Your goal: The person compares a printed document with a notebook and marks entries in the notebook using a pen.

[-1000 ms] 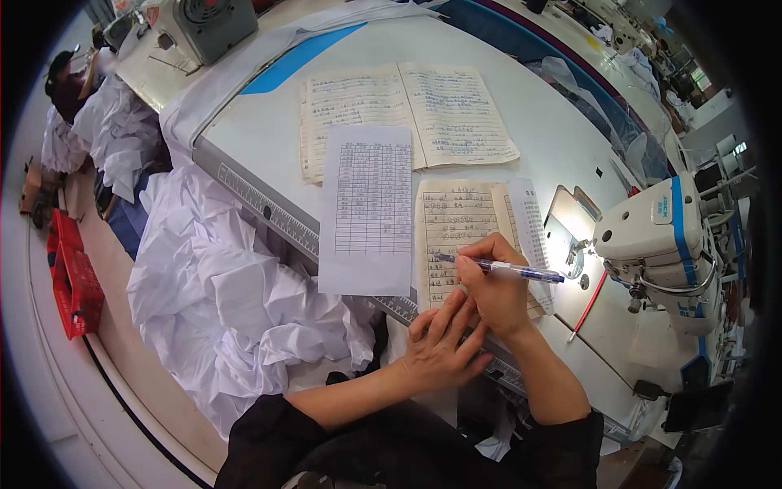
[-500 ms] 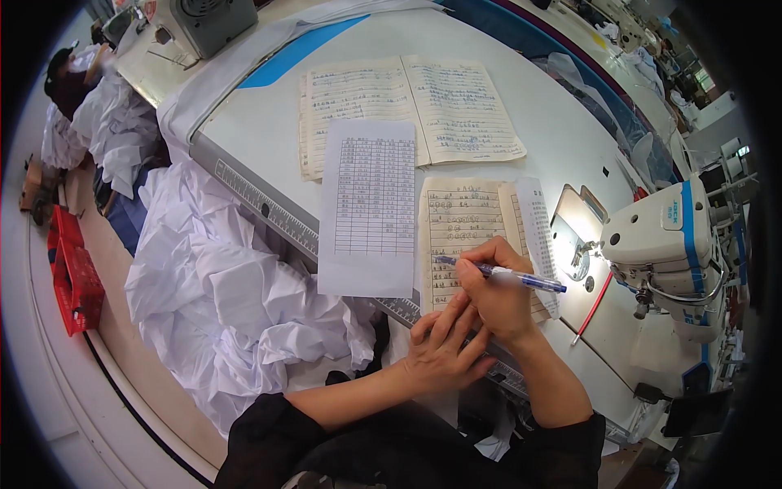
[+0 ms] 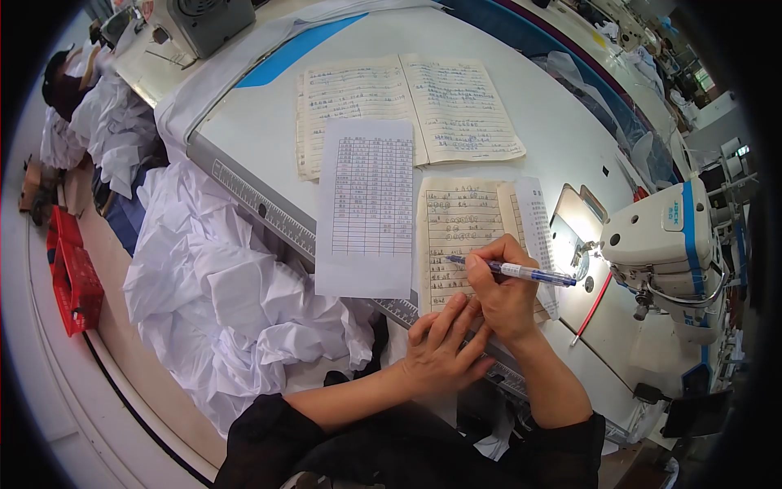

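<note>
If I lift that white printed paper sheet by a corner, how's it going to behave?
The white printed paper sheet looks thin, so it would probably flop. Nothing visible weighs it down, so it may slide easily. Its lower corner overhangs the white table, so might droop.

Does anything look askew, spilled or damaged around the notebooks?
Nothing looks spilled or broken. The printed sheet overlaps the upper notebook and its lower left corner juts past the table edge, slightly askew. White cloth lies crumpled beside the table. The pen and lower notebook look fine.
</note>
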Demonstrator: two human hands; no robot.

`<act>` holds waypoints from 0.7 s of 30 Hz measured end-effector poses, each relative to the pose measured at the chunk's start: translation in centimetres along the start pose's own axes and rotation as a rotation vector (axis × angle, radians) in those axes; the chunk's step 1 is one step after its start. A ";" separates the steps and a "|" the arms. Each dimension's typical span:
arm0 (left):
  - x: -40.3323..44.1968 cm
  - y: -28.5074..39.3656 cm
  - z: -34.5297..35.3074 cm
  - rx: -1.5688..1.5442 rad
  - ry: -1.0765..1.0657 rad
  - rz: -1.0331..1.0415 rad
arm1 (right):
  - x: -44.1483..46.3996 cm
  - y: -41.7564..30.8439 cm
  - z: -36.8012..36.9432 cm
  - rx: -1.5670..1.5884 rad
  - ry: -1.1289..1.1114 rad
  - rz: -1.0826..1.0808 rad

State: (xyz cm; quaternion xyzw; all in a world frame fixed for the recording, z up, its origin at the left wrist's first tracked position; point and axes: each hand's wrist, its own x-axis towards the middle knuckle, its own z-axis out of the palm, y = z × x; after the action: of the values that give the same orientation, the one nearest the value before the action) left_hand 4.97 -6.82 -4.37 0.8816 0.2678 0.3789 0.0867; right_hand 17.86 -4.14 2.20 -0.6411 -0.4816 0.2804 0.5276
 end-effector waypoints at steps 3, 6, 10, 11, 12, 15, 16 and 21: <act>-0.1 0.1 -0.1 -0.004 -0.017 -0.006 | -0.2 0.0 -0.3 0.123 0.028 0.023; 0.2 0.1 -0.4 -0.006 -0.028 -0.008 | 0.1 0.2 -1.1 0.386 0.162 -0.014; 0.1 0.1 -0.4 -0.011 -0.033 -0.012 | 0.7 0.3 -2.2 0.475 0.314 -0.089; 0.1 0.1 -0.4 -0.008 -0.035 -0.009 | 0.7 0.4 -2.3 0.442 0.344 -0.073; 0.1 0.1 -0.4 -0.006 -0.037 -0.006 | 0.7 0.6 -2.4 0.441 0.348 -0.074; 0.1 0.1 -0.4 -0.003 -0.039 -0.006 | 0.9 1.2 -2.9 0.500 0.311 -0.060; 0.1 0.1 -0.4 -0.005 -0.040 -0.001 | 1.0 1.5 -3.0 0.528 0.293 -0.052; 0.1 0.1 -0.4 0.001 -0.035 0.000 | 1.4 1.7 -3.2 0.567 0.268 -0.005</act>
State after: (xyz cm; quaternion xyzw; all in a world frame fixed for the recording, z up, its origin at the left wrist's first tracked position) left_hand 4.75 -6.85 -4.05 0.8882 0.2665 0.3630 0.0909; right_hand 21.69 -4.15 1.66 -0.4986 -0.3121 0.3152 0.7448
